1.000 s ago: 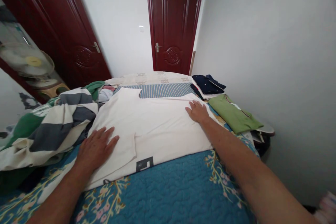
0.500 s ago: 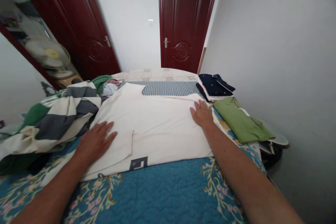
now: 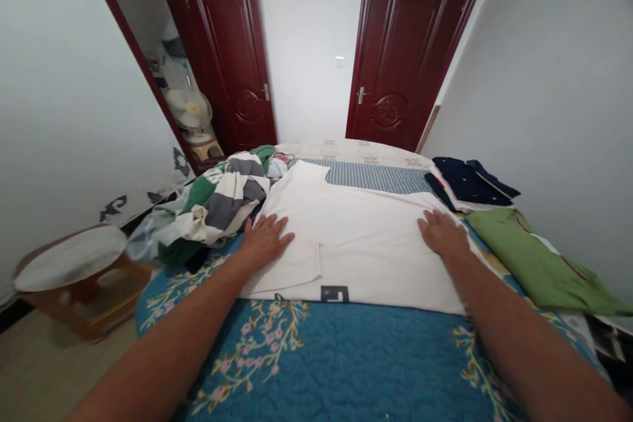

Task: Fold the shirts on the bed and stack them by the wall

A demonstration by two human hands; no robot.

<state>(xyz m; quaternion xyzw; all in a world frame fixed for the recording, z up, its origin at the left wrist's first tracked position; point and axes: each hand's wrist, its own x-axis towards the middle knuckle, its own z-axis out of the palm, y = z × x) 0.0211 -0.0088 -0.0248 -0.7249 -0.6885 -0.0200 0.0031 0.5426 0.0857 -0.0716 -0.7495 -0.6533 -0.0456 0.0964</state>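
A white shirt (image 3: 380, 237) lies spread over a blue quilted cover (image 3: 346, 356) with floral embroidery. One sleeve is laid across its left part, and a dark square print shows at the near edge. My left hand (image 3: 264, 241) rests on the shirt's left side, palm down, fingers apart. On the right side of the cloth, near its far corner, my right hand (image 3: 442, 232) lies flat with its fingers spread a little. Neither hand grips the fabric.
A heap of striped and green clothes (image 3: 222, 204) lies at the left. Folded dark clothes (image 3: 472, 181) and a green garment (image 3: 539, 260) sit at the right. A stool (image 3: 74, 260) stands at the far left, on the floor.
The camera view has turned to the left, so everything appears shifted right. My left hand has moved a little forward over the shirt's left side; my right hand stays near the far right corner.
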